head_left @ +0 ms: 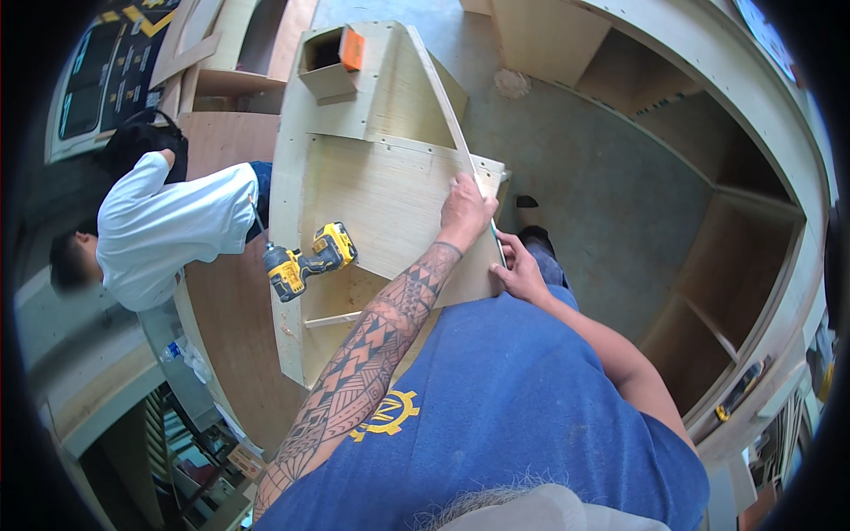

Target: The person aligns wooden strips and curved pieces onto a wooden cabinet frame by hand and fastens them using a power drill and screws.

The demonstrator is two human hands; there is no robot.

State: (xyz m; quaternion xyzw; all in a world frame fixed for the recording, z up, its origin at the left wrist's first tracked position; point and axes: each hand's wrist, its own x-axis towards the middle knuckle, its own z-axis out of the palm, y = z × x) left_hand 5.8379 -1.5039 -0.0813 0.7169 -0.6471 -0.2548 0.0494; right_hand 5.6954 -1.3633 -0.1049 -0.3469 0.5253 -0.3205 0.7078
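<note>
A long, thin wooden strip [441, 99] slants across the right side of a pale plywood cabinet [381, 190], from its far edge toward my body. My left hand [467, 211] is closed around the strip partway along. Closer to my body, my right hand [522, 273] pinches the strip's near end between thumb and fingers, at the cabinet's right corner. A yellow and black cordless impact driver [310, 258] lies on the cabinet, left of my left forearm, with its bit pointing away to the upper left.
An open box with an orange flap [352, 49] sits at the cabinet's far end. On the left, a person in a white shirt [177, 217] bends beside a brown panel [235, 310]. A large plywood frame [753, 142] curves around the right; a yellow-black hand tool [742, 389] rests on it.
</note>
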